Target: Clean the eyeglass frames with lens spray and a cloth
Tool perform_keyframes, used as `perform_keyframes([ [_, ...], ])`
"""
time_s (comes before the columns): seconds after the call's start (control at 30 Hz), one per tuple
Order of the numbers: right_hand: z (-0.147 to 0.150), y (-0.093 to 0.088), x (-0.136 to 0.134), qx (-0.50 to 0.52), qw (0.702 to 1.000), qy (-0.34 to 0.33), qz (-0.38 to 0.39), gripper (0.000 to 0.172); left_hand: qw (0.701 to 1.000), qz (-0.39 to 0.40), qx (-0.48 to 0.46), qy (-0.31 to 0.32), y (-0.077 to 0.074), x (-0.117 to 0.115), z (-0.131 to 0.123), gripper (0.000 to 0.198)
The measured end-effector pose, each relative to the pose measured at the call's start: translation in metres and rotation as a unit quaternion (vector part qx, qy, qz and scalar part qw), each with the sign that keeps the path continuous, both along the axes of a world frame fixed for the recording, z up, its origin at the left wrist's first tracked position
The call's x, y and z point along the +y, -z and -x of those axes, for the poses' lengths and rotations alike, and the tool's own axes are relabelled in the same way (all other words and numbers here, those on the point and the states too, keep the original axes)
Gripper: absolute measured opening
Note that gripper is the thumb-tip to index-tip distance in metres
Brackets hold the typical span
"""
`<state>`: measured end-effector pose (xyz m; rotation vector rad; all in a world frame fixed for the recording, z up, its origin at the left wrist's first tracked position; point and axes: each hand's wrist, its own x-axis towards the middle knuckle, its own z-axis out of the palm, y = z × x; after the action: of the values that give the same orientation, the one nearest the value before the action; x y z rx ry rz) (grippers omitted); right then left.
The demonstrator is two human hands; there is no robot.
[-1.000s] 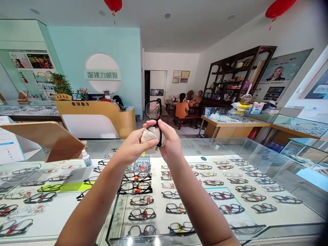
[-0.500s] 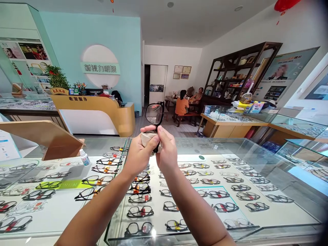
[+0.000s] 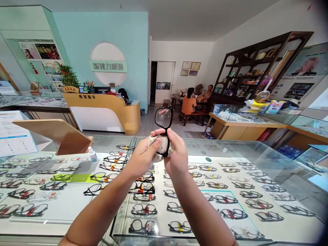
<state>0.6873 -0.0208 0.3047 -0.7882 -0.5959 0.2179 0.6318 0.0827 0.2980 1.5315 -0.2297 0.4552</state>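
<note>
A pair of black-framed eyeglasses (image 3: 163, 118) is held on end in front of me, one lens uppermost. My left hand (image 3: 146, 150) is closed on a pale cleaning cloth (image 3: 164, 145), its thumb pressing the cloth over the lower lens. From the other side my right hand (image 3: 178, 150) grips the frame, thumb near the bridge. Much of the lower lens is covered by cloth and fingers. Both hands are above a glass display case (image 3: 212, 145).
Rows of eyeglasses (image 3: 216, 185) lie inside the case. On the left are a small white bottle (image 3: 92, 154) and a wooden stand (image 3: 73, 138). A yellow reception counter (image 3: 132, 118) stands beyond. Two people sit at a table farther back, one in an orange top (image 3: 189, 104).
My view has turned slightly left, so the surroundings appear farther right. The hands and eyeglasses sit a little right and lower, and more of the cloth shows between the hands.
</note>
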Motion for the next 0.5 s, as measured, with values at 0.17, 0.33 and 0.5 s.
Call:
perform_keyframes([
  [0.17,-0.003,0.0,0.001,0.034,0.999,-0.015,0.012,0.034,0.997,-0.052,0.026,0.043,-0.01,0.015,0.006,0.052],
  [0.33,0.0,0.002,0.003,0.063,0.998,-0.013,-0.005,0.031,0.998,-0.057,0.026,0.021,-0.007,0.011,0.006,0.05],
  [0.5,0.007,0.001,0.004,0.071,0.997,-0.009,-0.005,0.032,0.999,-0.029,0.004,-0.039,0.0,-0.005,0.003,0.049],
])
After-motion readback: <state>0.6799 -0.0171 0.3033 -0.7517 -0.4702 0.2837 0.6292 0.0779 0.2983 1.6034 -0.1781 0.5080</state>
